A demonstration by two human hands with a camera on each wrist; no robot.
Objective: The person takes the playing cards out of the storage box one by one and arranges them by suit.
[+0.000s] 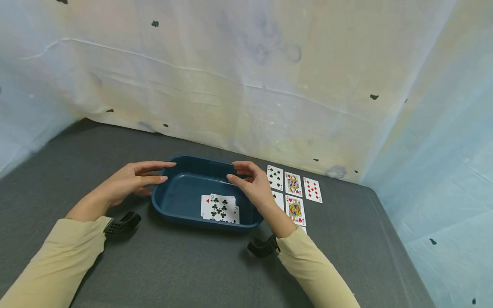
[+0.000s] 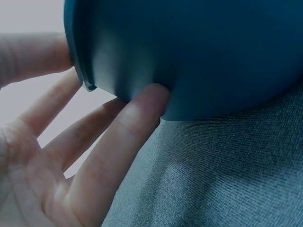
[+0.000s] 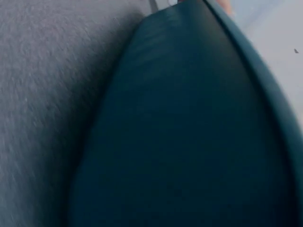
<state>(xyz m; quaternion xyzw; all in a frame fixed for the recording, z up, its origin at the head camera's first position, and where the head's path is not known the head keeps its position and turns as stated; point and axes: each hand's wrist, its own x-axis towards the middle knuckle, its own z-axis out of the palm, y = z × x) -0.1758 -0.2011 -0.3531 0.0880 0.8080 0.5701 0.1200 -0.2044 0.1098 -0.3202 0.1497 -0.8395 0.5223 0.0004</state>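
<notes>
Your left hand (image 1: 127, 183) pinches the dark-blue oblong plastic tray (image 1: 181, 188) at its left end; right hand (image 1: 256, 186): can't tell. Support it level.

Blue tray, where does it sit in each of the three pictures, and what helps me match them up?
Head: the blue tray is left of and below the centre.
Left wrist: the blue tray fills the upper right.
Right wrist: the blue tray widens from top middle to the bottom edge.
Shared landmark: the grey surface, under the tray in head, lower right in left wrist, along the left in right wrist.
</notes>
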